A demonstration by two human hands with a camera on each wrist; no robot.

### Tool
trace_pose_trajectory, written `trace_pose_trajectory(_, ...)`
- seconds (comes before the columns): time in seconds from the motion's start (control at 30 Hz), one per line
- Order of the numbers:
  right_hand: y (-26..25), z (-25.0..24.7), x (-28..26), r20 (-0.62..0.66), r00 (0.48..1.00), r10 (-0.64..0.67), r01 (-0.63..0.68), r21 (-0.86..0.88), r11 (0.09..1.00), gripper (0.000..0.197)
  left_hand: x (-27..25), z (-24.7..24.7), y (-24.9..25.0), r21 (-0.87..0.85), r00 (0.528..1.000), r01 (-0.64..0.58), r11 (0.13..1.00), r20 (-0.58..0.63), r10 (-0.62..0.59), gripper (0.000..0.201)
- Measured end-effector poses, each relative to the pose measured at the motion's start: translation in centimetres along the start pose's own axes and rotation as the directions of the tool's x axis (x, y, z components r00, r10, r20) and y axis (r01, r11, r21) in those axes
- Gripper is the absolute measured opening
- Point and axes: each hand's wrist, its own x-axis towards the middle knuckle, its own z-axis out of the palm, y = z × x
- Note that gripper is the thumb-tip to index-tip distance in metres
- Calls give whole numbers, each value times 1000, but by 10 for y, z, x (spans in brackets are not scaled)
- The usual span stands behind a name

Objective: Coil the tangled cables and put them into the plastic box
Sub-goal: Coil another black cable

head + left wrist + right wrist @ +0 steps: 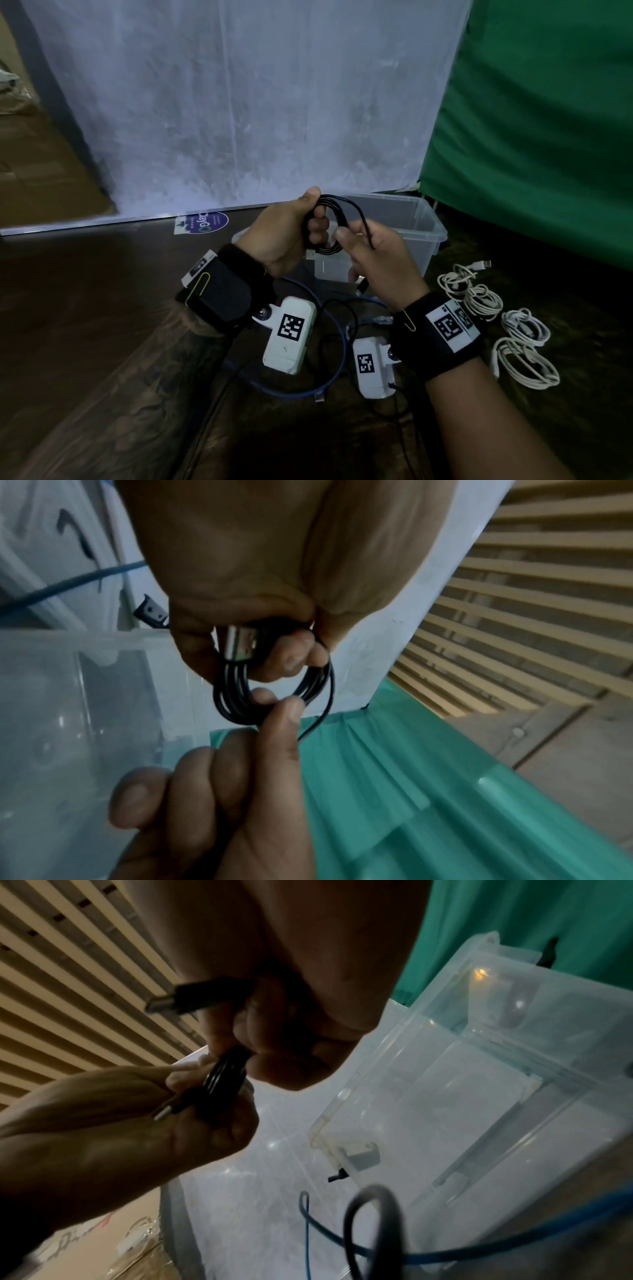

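Observation:
A black USB cable (334, 222) is wound into a small coil of several loops, held above the near side of the clear plastic box (424, 222). My left hand (301, 226) grips the coil's left side, with a silver USB plug (240, 642) lying against its fingers. My right hand (363, 240) pinches the coil's right side between thumb and forefinger and holds the cable's free end, whose plug (192, 999) sticks out of the fist. In the left wrist view the coil (274, 691) hangs between both hands. The box (479, 1096) looks empty.
A blue cable (329, 373) and a thin black cable (337, 329) lie loose on the dark floor beneath my wrists. Several white coiled cables (510, 329) lie to the right of the box. A white sheet (239, 102) and a green cloth (548, 120) hang behind.

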Motion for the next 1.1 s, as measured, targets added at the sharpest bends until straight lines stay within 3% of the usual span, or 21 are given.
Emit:
trace_pose_trajectory(0.13, 2, -4, 4, 98, 984, 151, -171, 244, 955, 14, 1, -2, 0, 0, 998, -8, 1000, -60, 8, 39)
trace_pose_trajectory(0.2, 4, -7, 7, 119, 976, 182, -205, 228, 952, 11, 1, -5, 2, -31, 998, -13, 999, -66, 11, 37)
trace_pose_trajectory(0.33, 11, -8, 8, 61, 980, 188, -193, 79, 978, 27, 3, -11, 2, -5, 998, -20, 1000, -57, 19, 38)
trace_pose_trajectory(0.57, 14, -15, 9, -145, 984, 104, -39, 392, 919, 20, 8, -11, -10, 140, 1000, 7, 990, -5, -6, 40)
trace_pose_trajectory(0.73, 13, -15, 10, -34, 983, 182, -140, 507, 851, 15, 3, 0, -16, 24, 990, 90, 996, 108, -92, 39)
trace_pose_trajectory(0.83, 13, -9, 11, -5, 976, 216, -183, 508, 841, 15, 6, 6, -26, 53, 1000, 2, 999, 17, -3, 37)
trace_pose_trajectory(0.93, 12, -6, 12, 44, 977, 206, -207, 390, 897, 32, 12, 2, -32, 78, 993, -60, 995, -100, 68, 31)
trace_pose_trajectory(1.03, 15, -1, 10, 100, 987, 125, -147, 261, 954, 72, 13, -2, -38, 102, 997, -37, 994, -63, 43, 55)
trace_pose_trajectory(1.1, 14, 3, 8, 63, 993, 100, -114, 287, 951, 72, 10, 1, -39, 147, 995, -46, 988, -77, 57, 51)
